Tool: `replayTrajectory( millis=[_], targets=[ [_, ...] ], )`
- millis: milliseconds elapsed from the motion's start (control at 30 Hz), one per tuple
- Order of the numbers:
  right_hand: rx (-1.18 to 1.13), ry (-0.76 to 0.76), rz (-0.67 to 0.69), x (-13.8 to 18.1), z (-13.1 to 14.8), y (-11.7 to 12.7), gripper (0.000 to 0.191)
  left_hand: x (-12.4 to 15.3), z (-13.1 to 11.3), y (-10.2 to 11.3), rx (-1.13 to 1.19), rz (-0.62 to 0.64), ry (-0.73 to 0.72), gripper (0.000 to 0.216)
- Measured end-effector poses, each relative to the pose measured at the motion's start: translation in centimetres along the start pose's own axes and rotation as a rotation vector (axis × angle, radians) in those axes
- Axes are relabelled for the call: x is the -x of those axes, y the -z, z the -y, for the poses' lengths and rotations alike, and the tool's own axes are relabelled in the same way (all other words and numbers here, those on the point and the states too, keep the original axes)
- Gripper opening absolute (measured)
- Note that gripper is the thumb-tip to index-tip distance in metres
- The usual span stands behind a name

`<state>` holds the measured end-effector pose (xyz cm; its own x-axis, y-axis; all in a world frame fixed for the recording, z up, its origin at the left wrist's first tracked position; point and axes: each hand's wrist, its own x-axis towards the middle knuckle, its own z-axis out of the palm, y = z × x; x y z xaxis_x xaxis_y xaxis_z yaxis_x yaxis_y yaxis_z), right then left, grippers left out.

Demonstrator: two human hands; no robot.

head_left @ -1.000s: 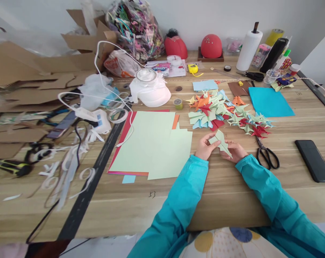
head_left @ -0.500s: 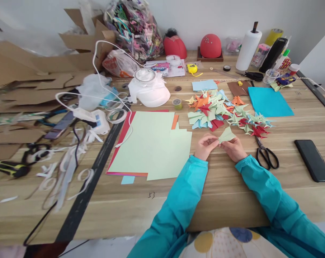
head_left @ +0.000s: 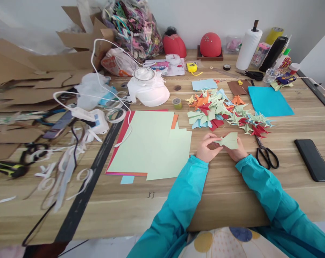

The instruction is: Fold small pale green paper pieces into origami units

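Note:
A pale green folded paper piece [head_left: 230, 140], pointed at its left end and wide at its right, is held between both hands above the table. My left hand [head_left: 207, 147] pinches its narrow left end between thumb and fingers. From behind and below, my right hand [head_left: 237, 150] grips its wider part; some of those fingers are hidden by the paper. Just beyond my hands lies a pile of folded paper pieces [head_left: 216, 111] in green, red, orange, blue and yellow. Black-handled scissors [head_left: 267, 156] rest to the right of my right hand, their tips touching the pile's edge.
Light green paper sheets [head_left: 149, 143] lie left of my hands over red and orange ones. A black phone [head_left: 314, 160] is at the right, with blue paper [head_left: 270, 101] behind it. Cables, a power strip [head_left: 89, 118] and white strips [head_left: 62, 175] clutter the left side.
The folded paper has turned in my hands: its wide end now points right instead of up, with its flatter face and centre crease showing. Both hands stay in nearly the same place.

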<state>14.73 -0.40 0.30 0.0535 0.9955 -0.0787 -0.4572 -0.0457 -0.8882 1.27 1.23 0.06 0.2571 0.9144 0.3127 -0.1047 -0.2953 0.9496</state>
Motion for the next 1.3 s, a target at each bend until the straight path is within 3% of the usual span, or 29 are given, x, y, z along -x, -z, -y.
replayTrajectory(
  millis=[300,467,867,1300],
  targets=[
    [-0.06,-0.01,0.018,0.0,0.1,-0.2,0.017,-0.1,0.1,0.1,-0.07,-0.037,-0.069,0.018],
    [-0.145,-0.056,0.021,0.0,0.7,-0.2,0.024,0.0,0.5,-0.1,-0.009,-0.049,-0.004,0.019],
    [-0.35,-0.125,-0.008,-0.1,1.5,-0.3,0.021,-0.2,-0.6,-0.2,-0.062,-0.066,0.046,0.011],
    [-0.319,-0.126,-0.018,-0.1,1.4,0.1,0.021,0.1,-0.2,-0.2,-0.05,-0.05,0.078,0.019]
  ],
)
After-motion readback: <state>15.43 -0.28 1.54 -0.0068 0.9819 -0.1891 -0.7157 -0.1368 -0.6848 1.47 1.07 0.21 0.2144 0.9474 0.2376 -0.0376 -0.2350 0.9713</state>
